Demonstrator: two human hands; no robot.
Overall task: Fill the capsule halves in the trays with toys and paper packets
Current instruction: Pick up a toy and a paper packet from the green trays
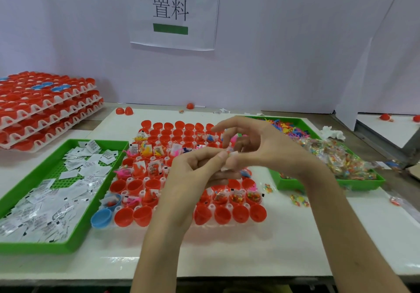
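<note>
**Two hands pinching one small item above the capsule tray**

The left hand point(197, 172), with its fingers curled, and the right hand point(268, 147), with its outer fingers arching open, are together pinching a small pale item point(230, 154) between thumb and forefinger tips. Blur is hiding what the item is. Both hands are hovering over the white pegged capsule tray point(211, 207), where glossy red capsule halves point(222, 215), shaped as round cups, are sitting partly filled. At 9 o'clock a green tray point(68, 245) is holding flat, crinkled paper packets point(45, 213). At 3 o'clock a second green tray point(363, 183) is holding spiky bright toys point(286, 125) and clear bags point(341, 158). At 10 o'clock, loaded trays point(45, 111) are sitting stacked.
</note>
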